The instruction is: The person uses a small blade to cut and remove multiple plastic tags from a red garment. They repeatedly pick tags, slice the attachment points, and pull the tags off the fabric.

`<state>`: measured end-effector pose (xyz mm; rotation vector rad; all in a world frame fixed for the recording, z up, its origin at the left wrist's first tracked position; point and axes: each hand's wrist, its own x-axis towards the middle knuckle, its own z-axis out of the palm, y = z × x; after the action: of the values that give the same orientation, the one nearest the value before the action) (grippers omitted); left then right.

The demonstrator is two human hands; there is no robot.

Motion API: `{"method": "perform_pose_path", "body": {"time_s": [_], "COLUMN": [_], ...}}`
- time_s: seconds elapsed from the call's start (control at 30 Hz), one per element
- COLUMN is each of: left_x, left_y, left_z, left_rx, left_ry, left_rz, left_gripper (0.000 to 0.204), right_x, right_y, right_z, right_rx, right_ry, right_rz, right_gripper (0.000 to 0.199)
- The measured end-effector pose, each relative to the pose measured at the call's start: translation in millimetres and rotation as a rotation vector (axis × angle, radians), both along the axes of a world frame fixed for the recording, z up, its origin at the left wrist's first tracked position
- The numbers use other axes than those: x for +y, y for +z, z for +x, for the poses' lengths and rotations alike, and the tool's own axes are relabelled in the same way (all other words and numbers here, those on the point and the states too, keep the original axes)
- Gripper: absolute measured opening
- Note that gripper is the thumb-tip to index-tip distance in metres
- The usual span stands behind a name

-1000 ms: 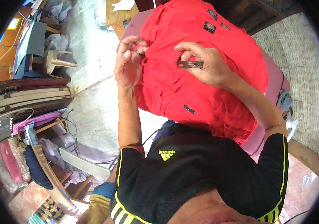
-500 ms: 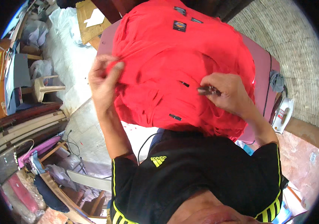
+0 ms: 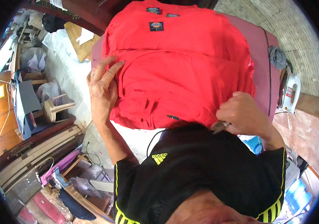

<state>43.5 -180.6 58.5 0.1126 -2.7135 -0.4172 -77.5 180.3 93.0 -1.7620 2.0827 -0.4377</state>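
Observation:
A stack of red garments (image 3: pixel 189 69) lies in front of me, with dark labels (image 3: pixel 156 26) near its far edge and one small dark tag (image 3: pixel 173 117) at the near edge. My left hand (image 3: pixel 104 84) rests at the left edge of the cloth, its fingers stretched out and slightly apart on the fabric. At the near right corner, close to my shirt, my right hand (image 3: pixel 241 114) is closed around small dark thread snips (image 3: pixel 219 127). Their tip points left; the rest is hidden in the palm.
Beneath the garments is a mauve padded board (image 3: pixel 262 71) with a dark cord across it. A grey cloth bundle (image 3: pixel 277 57) and a white iron (image 3: pixel 291 93) are at the right. To the left stand a beige plastic stool (image 3: pixel 56 106) and long wooden planks (image 3: pixel 36 140).
My right hand has moved nearer my body with the snips. My left fingers have loosened from a pinch on the cloth. The top red layer lies flatter, and the middle dark tag is out of sight.

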Motion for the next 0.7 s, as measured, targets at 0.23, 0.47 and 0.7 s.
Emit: {"method": "perform_pose_path", "body": {"time_s": [0.23, 0.47, 0.7], "left_x": [-13, -24, -49], "left_y": [31, 14, -50], "left_z": [-26, -151, -208], "left_rx": [-0.346, 0.173, -0.001], "left_ry": [0.039, -0.557, -0.667], "left_rz": [0.208, 0.042, -0.014], "left_gripper": [0.022, 0.032, 0.025], "right_x": [3, -87, -146], "right_y": [3, 14, -74], "right_z": [-5, -77, -152], "right_rx": [-0.020, -0.411, -0.112], "right_ry": [0.009, -0.230, -0.350], "right_rz": [0.085, -0.264, -0.338], "right_gripper": [0.025, 0.026, 0.025]}}
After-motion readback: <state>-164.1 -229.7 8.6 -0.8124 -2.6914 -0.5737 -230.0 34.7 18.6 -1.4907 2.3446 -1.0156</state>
